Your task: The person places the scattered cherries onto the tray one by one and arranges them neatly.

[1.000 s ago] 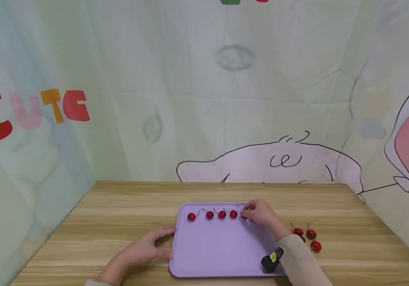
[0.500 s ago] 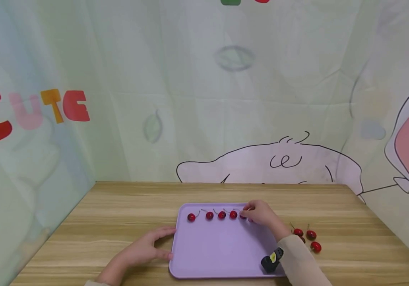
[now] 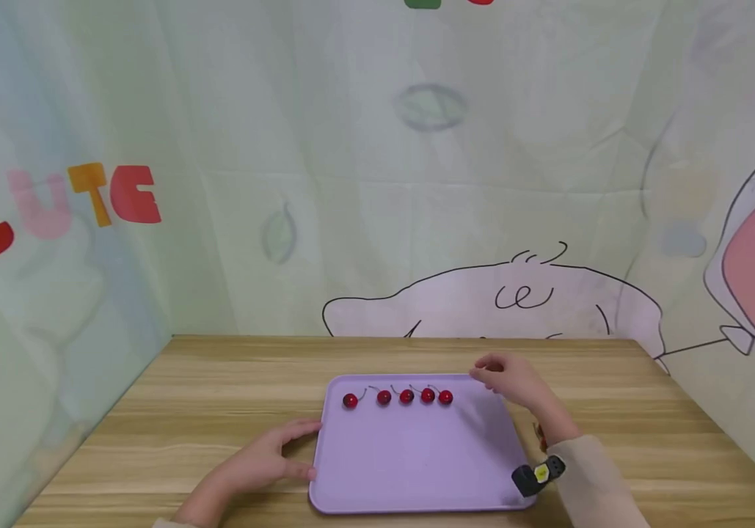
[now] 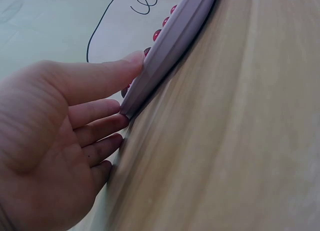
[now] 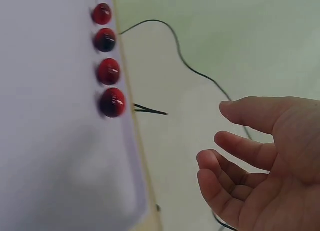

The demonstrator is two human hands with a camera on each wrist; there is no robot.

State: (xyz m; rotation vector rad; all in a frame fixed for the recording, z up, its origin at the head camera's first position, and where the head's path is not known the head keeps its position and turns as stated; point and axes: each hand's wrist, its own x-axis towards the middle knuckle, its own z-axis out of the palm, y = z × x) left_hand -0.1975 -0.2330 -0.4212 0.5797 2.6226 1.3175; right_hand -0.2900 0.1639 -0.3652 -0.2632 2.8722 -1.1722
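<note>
A purple tray (image 3: 417, 455) lies on the wooden table, with several red cherries in a row along its far side, among them the leftmost cherry (image 3: 350, 401) and the rightmost cherry (image 3: 446, 397). My left hand (image 3: 265, 458) touches the tray's left edge; in the left wrist view its thumb and extended fingertips meet the rim (image 4: 170, 41). My right hand (image 3: 512, 378) is raised over the tray's far right corner. In the right wrist view the right hand (image 5: 260, 166) has loosely bent, parted fingers and holds nothing.
Right of the tray, a bit of the loose cherries (image 3: 540, 436) shows beside the right forearm, which hides the others. A black wrist camera (image 3: 538, 475) overlaps the tray's near right corner. A printed curtain (image 3: 351, 220) hangs behind the table (image 3: 238, 381).
My right hand has let go of the rightmost cherry, leaving it at the end of the row, and moved right and up. The left hand stays at the tray's edge.
</note>
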